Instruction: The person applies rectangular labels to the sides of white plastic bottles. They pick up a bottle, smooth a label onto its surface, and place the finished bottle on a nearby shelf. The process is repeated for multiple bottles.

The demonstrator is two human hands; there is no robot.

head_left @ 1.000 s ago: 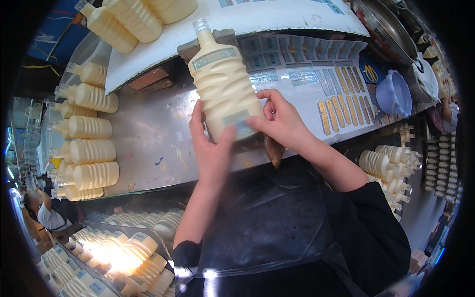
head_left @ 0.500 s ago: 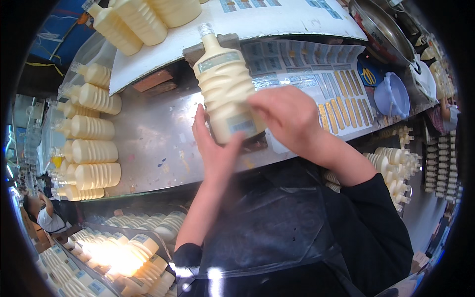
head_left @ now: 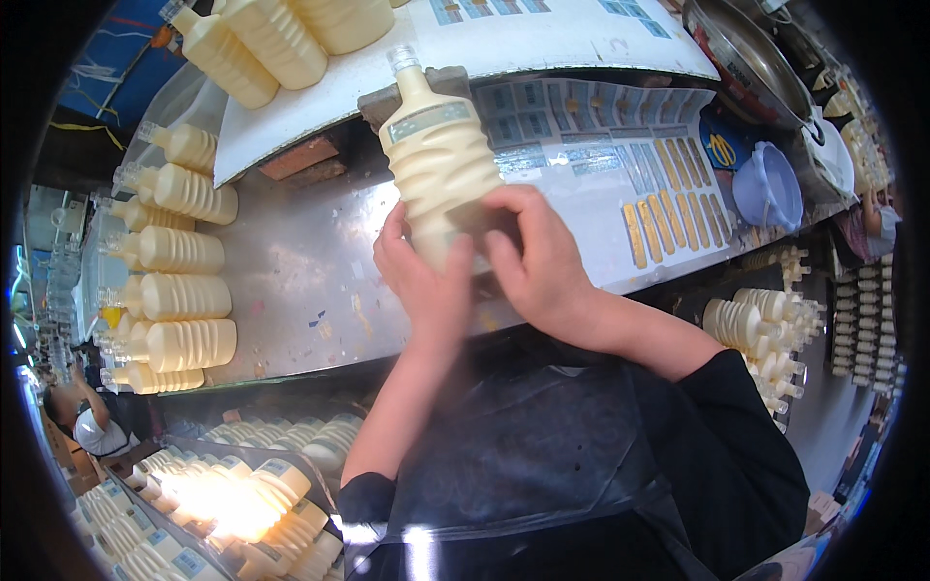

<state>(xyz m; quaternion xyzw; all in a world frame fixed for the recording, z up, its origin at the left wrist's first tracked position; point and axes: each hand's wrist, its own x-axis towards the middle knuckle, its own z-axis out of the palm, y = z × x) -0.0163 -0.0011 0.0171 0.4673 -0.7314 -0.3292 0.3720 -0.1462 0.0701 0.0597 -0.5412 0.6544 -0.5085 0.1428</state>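
Note:
A cream-coloured ribbed bottle (head_left: 438, 160) with a clear threaded neck lies tilted in front of me, its neck pointing away. Its upper part lies over a grey block (head_left: 376, 104). A pale blue-grey label shows on its shoulder. My left hand (head_left: 422, 281) holds the bottle's lower left side, thumb across the lower front. My right hand (head_left: 542, 257) curls round the lower right side, thumb also toward the front. Between the thumbs, the lower face of the bottle is partly hidden. Beside the right hand lies a sheet of labels (head_left: 591, 208) with gold and blue strips.
Several cream bottles (head_left: 189, 249) lie in a row along the metal table's (head_left: 291, 271) left edge. More bottles (head_left: 262, 48) stand on a white board (head_left: 542, 44) at the back. A lilac bucket (head_left: 767, 189) is at right. Crated bottles (head_left: 291, 484) lie below left.
My right hand has come down from the bottle's right side, opening from a pinch to wrap its lower end. The thumbs now cover the lower label. The bottle stays in place.

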